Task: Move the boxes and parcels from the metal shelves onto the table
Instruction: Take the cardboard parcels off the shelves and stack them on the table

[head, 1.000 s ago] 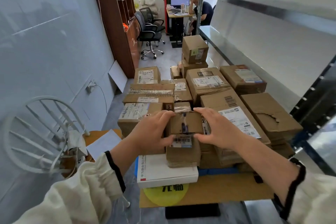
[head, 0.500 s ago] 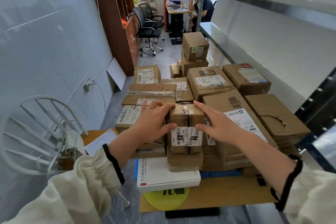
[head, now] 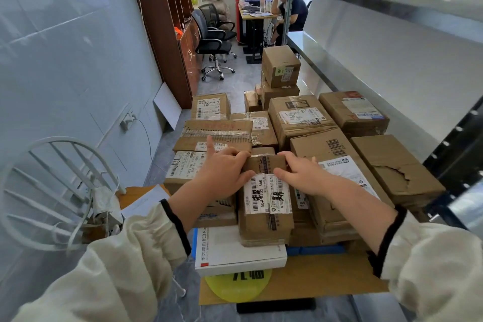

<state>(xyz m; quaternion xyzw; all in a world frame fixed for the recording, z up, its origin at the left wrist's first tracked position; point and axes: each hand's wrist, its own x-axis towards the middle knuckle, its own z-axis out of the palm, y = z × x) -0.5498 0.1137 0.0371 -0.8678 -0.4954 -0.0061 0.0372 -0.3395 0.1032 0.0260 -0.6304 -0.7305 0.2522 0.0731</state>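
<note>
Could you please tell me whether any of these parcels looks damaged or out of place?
Yes: the brown box on the pile's right side has a ragged tear across its top, with cardboard peeled up. The small parcel gripped by the left hand and right hand looks intact.

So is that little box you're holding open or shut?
Shut. The small box, held by the left hand and right hand, has flat flaps, and dark tape runs over its top and down its front.
</note>
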